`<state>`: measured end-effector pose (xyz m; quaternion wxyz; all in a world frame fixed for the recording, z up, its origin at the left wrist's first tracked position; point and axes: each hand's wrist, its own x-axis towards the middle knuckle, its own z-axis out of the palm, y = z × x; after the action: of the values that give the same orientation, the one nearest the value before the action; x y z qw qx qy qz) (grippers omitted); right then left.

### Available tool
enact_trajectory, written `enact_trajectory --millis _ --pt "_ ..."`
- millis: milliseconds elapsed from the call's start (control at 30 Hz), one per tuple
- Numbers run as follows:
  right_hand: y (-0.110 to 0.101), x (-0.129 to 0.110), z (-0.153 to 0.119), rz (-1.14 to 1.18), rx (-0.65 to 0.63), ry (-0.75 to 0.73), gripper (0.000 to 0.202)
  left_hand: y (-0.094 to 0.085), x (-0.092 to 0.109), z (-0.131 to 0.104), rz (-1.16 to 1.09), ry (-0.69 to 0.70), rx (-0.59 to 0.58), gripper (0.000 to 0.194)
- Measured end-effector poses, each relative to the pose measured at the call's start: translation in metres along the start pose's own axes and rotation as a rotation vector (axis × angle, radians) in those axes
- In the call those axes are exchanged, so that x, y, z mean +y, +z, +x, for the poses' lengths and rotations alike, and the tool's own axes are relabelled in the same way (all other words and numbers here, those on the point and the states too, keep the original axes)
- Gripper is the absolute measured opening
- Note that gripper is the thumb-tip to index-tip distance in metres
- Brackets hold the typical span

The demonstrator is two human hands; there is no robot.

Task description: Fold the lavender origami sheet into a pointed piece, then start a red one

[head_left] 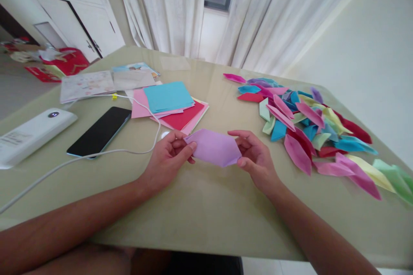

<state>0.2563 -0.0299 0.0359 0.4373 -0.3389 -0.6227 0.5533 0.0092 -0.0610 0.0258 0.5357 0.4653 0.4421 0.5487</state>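
Note:
A purple folded paper (215, 148) with pointed corners is held up just above the table, between my two hands. My left hand (172, 154) pinches its left corner, thumb on top and fingers behind. At the right corner, my right hand (256, 159) has its thumb against the lower edge and its fingers curled behind. Flat square sheets lie stacked beyond my left hand, with a blue sheet (169, 96) on top and a red sheet (182, 116) below. To the right spreads a pile of folded paper pieces (298, 150) in many colours.
On the left lie a black phone (101, 131), a white power bank (32, 135) and a white cable (125, 151) looping toward the sheets. Printed papers (87, 84) rest at the back left of the table (206, 219). Curtains (174, 8) hang behind.

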Motion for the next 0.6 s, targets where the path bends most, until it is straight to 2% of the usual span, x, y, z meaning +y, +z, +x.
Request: enact_trajectory --millis 67,100,267,433,600 --pt "0.001 0.0 0.0 -0.022 -0.027 -0.018 0.074 -0.001 -0.001 0.0 -0.007 -0.011 0.01 0.028" --pt "0.002 0.001 0.0 -0.053 -0.016 -0.033 0.073 -0.001 -0.001 0.0 -0.009 -0.014 0.008 0.028" --pt "0.005 0.007 -0.001 -0.218 0.07 -0.111 0.03 0.001 -0.001 -0.001 -0.03 0.016 -0.022 0.045" --pt "0.003 0.01 -0.001 -0.258 0.091 -0.085 0.025 0.0 -0.001 0.0 -0.031 0.042 -0.013 0.033" --pt "0.003 0.011 -0.001 -0.246 0.111 -0.089 0.024 -0.002 -0.002 0.001 0.024 0.11 0.077 0.022"
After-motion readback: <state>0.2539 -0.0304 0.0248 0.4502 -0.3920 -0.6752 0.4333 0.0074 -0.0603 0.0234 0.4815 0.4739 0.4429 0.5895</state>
